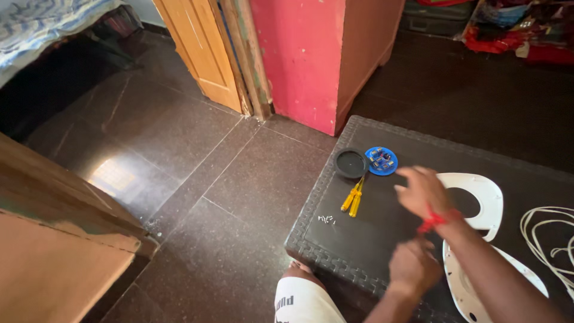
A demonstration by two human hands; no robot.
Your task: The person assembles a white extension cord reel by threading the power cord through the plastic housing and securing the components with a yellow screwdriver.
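A dark woven table (335,239) stands on brown floor tiles. The right hand (422,190) hovers half-curled and empty beside the blue circuit disc (381,160). The left hand (414,266) is below it, its grip hidden.

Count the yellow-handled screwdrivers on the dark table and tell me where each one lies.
2. The first screwdriver and the second screwdriver lie side by side on the table, just below the black round lid. Others may be hidden behind the hands.

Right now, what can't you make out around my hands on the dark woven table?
Head view only:
- Left hand: blurred, grip unclear.
- Right hand: motion-blurred, contents unclear.
- White oval plastic panel: partly behind the right forearm.
- White coiled cord: cut by the right edge.
- Tiny pale bits: too small.
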